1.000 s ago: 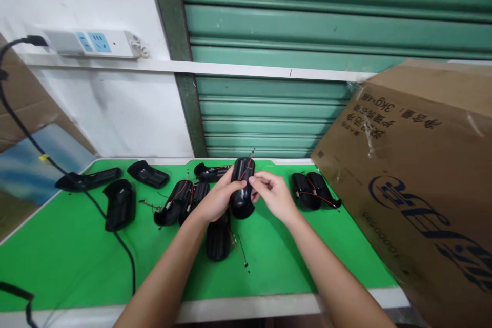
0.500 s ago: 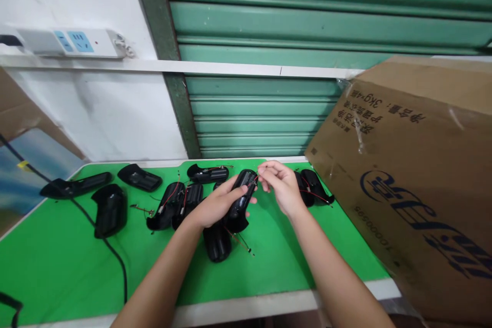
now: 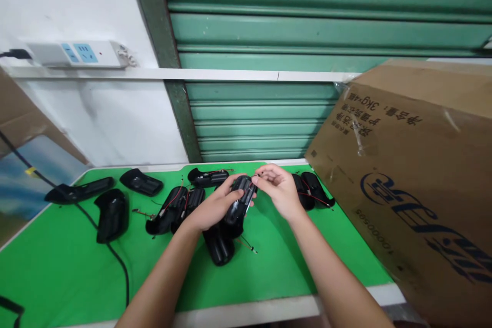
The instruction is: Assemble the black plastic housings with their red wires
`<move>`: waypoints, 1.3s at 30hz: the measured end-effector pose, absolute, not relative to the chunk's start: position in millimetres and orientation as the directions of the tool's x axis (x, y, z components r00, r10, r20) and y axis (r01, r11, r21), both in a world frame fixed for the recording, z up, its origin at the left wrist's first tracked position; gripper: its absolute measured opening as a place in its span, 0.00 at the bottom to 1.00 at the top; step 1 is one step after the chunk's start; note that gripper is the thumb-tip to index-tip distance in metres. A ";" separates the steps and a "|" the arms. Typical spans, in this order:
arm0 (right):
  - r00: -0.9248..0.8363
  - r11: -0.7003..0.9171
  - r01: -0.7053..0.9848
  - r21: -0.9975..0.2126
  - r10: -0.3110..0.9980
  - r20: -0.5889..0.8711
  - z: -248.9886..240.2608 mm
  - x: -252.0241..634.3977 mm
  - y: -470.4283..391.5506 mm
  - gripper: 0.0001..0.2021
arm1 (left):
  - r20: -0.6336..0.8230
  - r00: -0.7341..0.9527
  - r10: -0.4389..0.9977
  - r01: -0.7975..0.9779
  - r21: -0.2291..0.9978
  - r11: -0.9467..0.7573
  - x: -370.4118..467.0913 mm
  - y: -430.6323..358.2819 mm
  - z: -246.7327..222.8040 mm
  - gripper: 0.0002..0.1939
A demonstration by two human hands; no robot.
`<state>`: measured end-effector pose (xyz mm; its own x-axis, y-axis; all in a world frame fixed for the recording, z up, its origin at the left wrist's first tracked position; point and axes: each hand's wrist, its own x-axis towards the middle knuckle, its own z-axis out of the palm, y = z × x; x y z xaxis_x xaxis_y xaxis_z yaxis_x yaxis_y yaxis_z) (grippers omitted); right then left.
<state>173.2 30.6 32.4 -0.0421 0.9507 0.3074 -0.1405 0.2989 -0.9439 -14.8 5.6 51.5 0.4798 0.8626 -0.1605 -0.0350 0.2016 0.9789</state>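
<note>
Held casing [image 3: 237,209] now more aslant, well behind table's front edge [image 3: 249,311]

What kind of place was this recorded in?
Probably a small workshop or makeshift assembly bench, going by the green tabletop with several similar black shells, some with loose wires, the roller shutter behind it, and the big carton at the right.

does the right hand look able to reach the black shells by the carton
Probably yes: nothing visible separates the right hand from those black shells, though its fingers are at the held shell.
</note>
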 end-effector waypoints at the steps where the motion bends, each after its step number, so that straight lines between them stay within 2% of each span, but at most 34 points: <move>1: -0.021 0.314 -0.118 -0.942 0.948 0.318 31.7 172.7 30.7 0.12 | -0.161 0.508 0.846 -0.024 0.979 0.201 -15.1 5.3 51.1 0.32; 6: 0.000 0.362 -0.033 -0.932 0.932 0.362 30.2 170.5 30.0 0.09 | -0.130 0.573 0.809 0.009 0.988 0.153 -16.0 6.6 45.3 0.31; 10: 0.015 0.399 0.032 -0.916 0.917 0.399 31.9 169.0 27.5 0.08 | -0.109 0.593 0.797 0.038 0.993 0.107 -16.2 7.1 43.1 0.26; 15: 0.040 0.438 0.077 -0.896 0.896 0.442 33.2 165.7 24.6 0.11 | -0.181 0.568 0.803 0.039 0.980 0.194 -14.7 5.5 45.1 0.26; 17: 0.127 0.457 0.120 -0.881 0.873 0.470 33.0 165.0 24.5 0.16 | -0.209 0.500 0.840 0.001 0.971 0.241 -13.8 6.5 45.4 0.29; 20: 0.190 0.420 0.147 -0.896 0.876 0.442 31.6 163.3 24.3 0.13 | -0.208 0.385 0.899 -0.124 0.954 0.273 -12.5 9.7 44.0 0.32; 22: 0.101 0.381 0.122 -0.917 0.914 0.393 30.6 160.5 22.9 0.12 | -0.181 0.359 0.916 -0.218 0.938 0.271 -11.5 11.4 43.0 0.33; 26: -0.037 0.349 0.129 -0.928 0.937 0.347 28.4 153.8 19.5 0.14 | -0.123 0.424 0.897 -0.330 0.902 0.279 -9.9 10.3 45.6 0.33; 35: 0.067 0.392 0.059 -0.918 0.916 0.395 20.2 143.9 19.1 0.12 | -0.171 0.427 0.888 -0.401 0.845 0.355 -15.3 9.5 46.1 0.37; 39: 0.101 0.468 0.133 -0.874 0.871 0.481 21.3 142.5 13.9 0.09 | -0.203 0.404 0.892 -0.375 0.853 0.364 -14.9 9.1 44.6 0.39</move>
